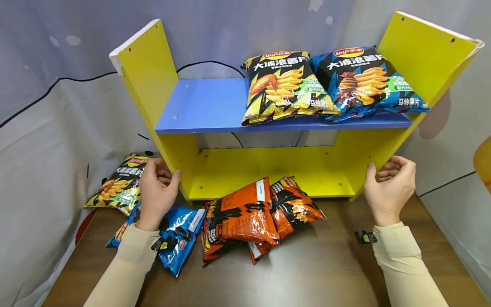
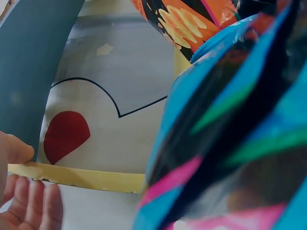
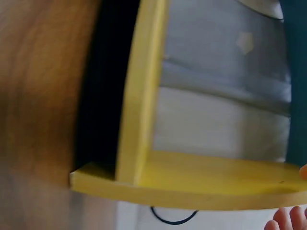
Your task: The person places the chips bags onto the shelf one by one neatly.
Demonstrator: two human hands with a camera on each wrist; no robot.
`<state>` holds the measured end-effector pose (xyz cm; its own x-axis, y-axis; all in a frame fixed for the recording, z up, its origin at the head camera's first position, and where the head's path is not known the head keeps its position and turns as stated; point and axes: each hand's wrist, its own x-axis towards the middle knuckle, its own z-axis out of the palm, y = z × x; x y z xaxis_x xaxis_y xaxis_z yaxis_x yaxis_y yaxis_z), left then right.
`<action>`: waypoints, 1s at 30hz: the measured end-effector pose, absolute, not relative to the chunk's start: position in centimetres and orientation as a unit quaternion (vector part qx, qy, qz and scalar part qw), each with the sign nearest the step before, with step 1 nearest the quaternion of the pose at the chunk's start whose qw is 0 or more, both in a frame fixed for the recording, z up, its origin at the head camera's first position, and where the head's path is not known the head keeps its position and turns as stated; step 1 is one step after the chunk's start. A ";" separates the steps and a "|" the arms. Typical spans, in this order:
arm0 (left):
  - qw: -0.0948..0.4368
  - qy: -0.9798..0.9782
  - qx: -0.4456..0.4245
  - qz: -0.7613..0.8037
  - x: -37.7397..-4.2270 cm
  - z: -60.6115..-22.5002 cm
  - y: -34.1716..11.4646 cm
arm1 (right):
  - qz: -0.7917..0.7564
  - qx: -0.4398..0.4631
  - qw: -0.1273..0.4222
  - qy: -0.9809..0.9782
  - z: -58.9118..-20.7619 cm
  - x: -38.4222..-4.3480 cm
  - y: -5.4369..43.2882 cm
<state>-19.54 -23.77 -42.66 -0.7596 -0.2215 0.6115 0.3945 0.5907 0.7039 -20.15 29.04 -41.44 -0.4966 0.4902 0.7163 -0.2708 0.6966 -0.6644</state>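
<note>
A: Step?
B: Likely steadying or shifting shelf (image 1: 245,170), upright behind orange bags (image 1: 241,213).
A: Fingers?
B: Pinching side panels (image 1: 153,85): left hand (image 1: 157,196) at one, right hand (image 1: 389,194) at other.
A: Next move?
B: Probably calls for even grip, without tipping top bags (image 1: 287,85).

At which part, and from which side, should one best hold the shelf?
Grip the shelf probably by both side panels, below the blue board, from the outer left and right: their thin front edges allow pinching, while orange bags lie before the middle.
</note>
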 end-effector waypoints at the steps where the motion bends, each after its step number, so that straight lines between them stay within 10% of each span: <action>1: 0.352 -0.815 -0.054 -0.458 -19.5 -42.7 -23.7 | 0.370 -0.064 0.497 -0.782 -41.8 -20.3 29.3; 10: 0.454 -0.761 -0.171 -0.430 -18.5 -42.1 -22.2 | 0.307 -0.023 0.497 -0.811 -43.4 -20.7 30.4; 22: -0.130 -0.887 -0.326 -0.301 -19.4 -39.8 -17.7 | 0.306 -0.034 0.462 -0.832 -43.0 -20.3 31.0; 30: -0.262 -0.853 -0.349 -0.287 -22.1 -41.0 -15.0 | 0.311 -0.031 0.441 -0.842 -42.7 -20.3 31.0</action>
